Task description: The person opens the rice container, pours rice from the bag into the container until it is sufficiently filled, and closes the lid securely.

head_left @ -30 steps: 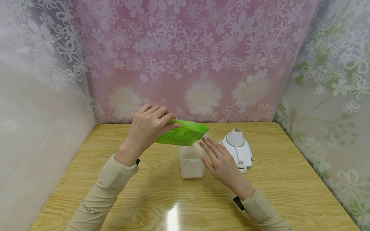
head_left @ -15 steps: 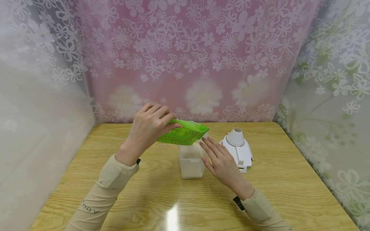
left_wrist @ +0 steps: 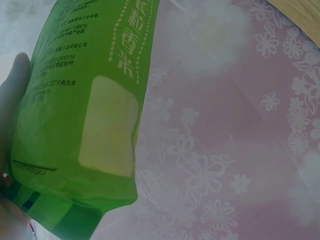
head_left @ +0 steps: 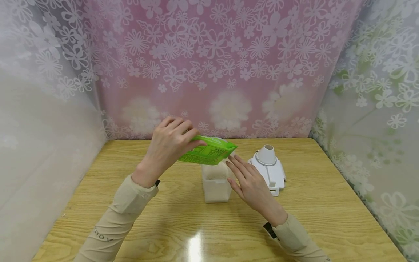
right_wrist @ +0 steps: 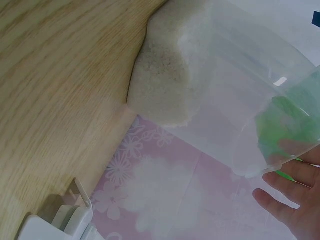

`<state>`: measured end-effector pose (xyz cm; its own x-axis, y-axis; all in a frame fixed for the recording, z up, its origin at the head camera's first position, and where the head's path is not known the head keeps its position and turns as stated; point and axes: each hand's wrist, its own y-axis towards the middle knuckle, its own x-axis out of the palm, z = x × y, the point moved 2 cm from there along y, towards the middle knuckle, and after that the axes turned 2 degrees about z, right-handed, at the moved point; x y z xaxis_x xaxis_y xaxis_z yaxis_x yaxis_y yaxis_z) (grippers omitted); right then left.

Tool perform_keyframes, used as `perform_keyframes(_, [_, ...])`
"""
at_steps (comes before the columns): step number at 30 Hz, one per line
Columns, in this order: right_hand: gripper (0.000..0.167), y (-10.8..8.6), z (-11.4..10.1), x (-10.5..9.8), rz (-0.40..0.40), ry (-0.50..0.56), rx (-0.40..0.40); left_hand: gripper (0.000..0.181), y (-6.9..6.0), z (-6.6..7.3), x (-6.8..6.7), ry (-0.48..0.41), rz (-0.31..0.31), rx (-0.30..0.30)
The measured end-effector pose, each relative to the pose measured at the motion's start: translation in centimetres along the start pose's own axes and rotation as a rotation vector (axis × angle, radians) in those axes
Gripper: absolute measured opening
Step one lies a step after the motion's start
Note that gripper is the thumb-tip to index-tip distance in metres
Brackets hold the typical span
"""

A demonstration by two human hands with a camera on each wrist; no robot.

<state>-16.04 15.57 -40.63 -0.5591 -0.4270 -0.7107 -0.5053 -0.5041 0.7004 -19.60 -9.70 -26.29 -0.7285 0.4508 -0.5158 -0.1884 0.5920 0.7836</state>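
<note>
Left hand: grips the green rice bag, fingers over its upper edge and thumb on the side facing the camera; left hand (head_left: 168, 143) is raised above the worktop (head_left: 163, 222).
Rice bag: green printed packet (head_left: 209, 152), held tilted in the air, its right-hand end above the container. Left wrist view shows rows of dark small print, larger pale characters and a pale window panel (left_wrist: 110, 132).
Container: translucent plastic bin (head_left: 217, 193), upright on the worktop near its middle, below the bag.
Rice: pale grains (right_wrist: 160, 75) gathered in the lower part of the bin; bare wall above them in the right wrist view.
Right hand: fingers extended and slightly spread, nothing gripped; right hand (head_left: 253, 187) is at the bin's right side, fingertips by the rim. Contact with the rim: cannot tell.
White plastic part: flat base with cone-shaped spout (head_left: 267, 156), on the worktop just beyond the right hand, apart from the bin.
Sleeves: beige on both arms (head_left: 119, 214); black strap (head_left: 270, 230) at the right wrist.
Backdrop: pink curtain (head_left: 196, 65), white flower pattern, behind the worktop.
</note>
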Motion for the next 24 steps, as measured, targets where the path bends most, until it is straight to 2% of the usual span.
perform_keyframes(12, [0.061,0.07,-0.01,-0.04,0.001,-0.005,-0.004,0.032,-0.06,0.01,-0.04,0.001,-0.027,-0.006])
perform_keyframes(20, [0.062,0.07,-0.08,-0.07,0.011,-0.017,-0.009,0.031,-0.41,0.15,0.40,-0.014,-0.087,-0.002])
perform_keyframes(24, [0.062,0.06,-0.06,-0.05,0.018,-0.020,-0.013,0.032,-0.49,0.10,0.50,-0.017,-0.088,-0.004])
